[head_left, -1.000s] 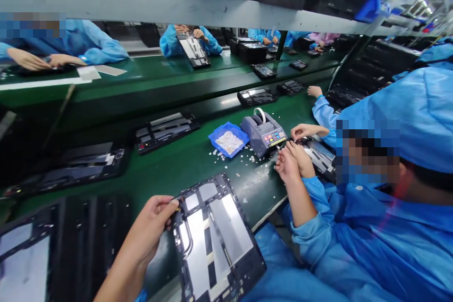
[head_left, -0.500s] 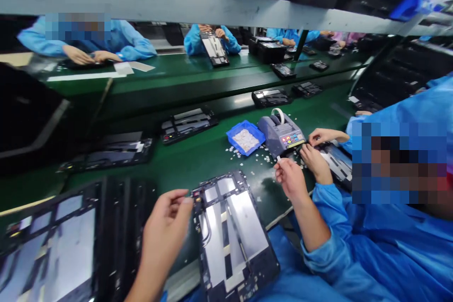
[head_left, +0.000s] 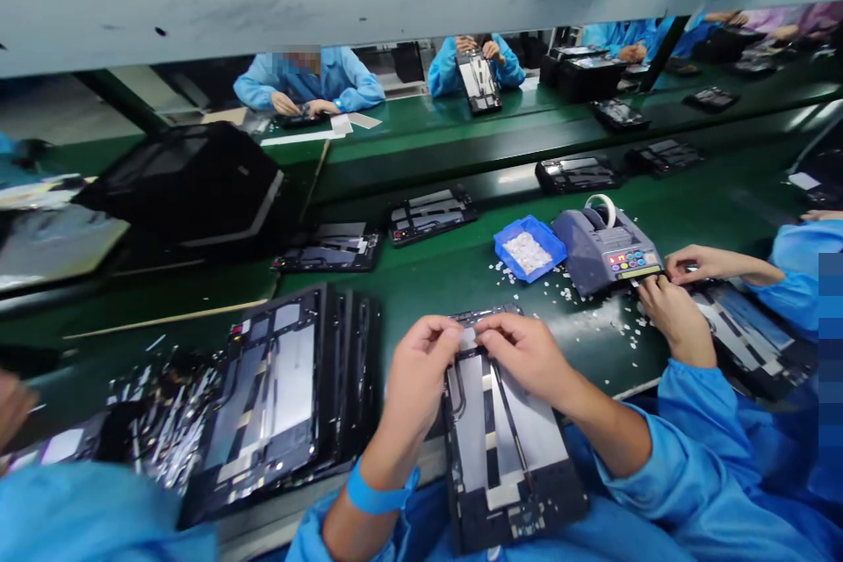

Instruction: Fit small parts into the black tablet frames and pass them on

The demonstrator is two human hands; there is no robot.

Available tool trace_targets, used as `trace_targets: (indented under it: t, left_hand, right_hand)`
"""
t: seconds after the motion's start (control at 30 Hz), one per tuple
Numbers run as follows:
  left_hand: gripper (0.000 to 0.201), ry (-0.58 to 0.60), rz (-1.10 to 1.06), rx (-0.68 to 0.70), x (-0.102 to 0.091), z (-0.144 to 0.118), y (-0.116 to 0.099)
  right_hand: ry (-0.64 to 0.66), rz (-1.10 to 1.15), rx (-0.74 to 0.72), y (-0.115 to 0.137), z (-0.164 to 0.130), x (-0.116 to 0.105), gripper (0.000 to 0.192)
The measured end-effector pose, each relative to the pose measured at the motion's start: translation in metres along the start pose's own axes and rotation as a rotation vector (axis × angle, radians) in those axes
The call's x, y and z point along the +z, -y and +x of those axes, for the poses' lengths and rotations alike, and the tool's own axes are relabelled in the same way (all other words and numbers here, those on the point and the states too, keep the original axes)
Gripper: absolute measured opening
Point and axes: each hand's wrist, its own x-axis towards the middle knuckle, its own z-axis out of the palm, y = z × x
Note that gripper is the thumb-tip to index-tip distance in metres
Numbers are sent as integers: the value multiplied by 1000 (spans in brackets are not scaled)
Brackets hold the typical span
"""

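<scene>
An opened tablet (head_left: 507, 448) with silvery battery panels rests tilted at the bench's front edge, its lower part over my lap. Both my hands meet above its upper end, fingertips close together. My left hand (head_left: 425, 364) is closed in a pinch at the top left. My right hand (head_left: 530, 360) pinches from the other side. A small piece of white tape seems to sit between the fingertips, largely covered by them. A blue band circles my left wrist.
Left stands a stack of opened tablets (head_left: 277, 386) beside a heap of thin strips (head_left: 168, 413). Ahead are a blue tray (head_left: 530, 248) of white scraps and a tape dispenser (head_left: 609, 246). A co-worker's hands (head_left: 678, 307) work on the right. More tablets (head_left: 431, 215) lie along the line.
My right hand has come from the dispenser's front to the tablet's top, carrying a small white tape piece. My left hand has moved onto the tablet and closed. The view has swung left.
</scene>
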Motion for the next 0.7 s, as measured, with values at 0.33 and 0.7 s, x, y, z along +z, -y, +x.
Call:
trace_targets:
  t: [0.33,0.7]
  left_hand:
    - [27,43,379,-51,-45,10,-1]
    - [13,280,707,53,-36,29,-6]
  right_hand:
    - [357,-876,-619,-20,38,-7,26]
    - [550,-1047,-698,-18,51,-17,29]
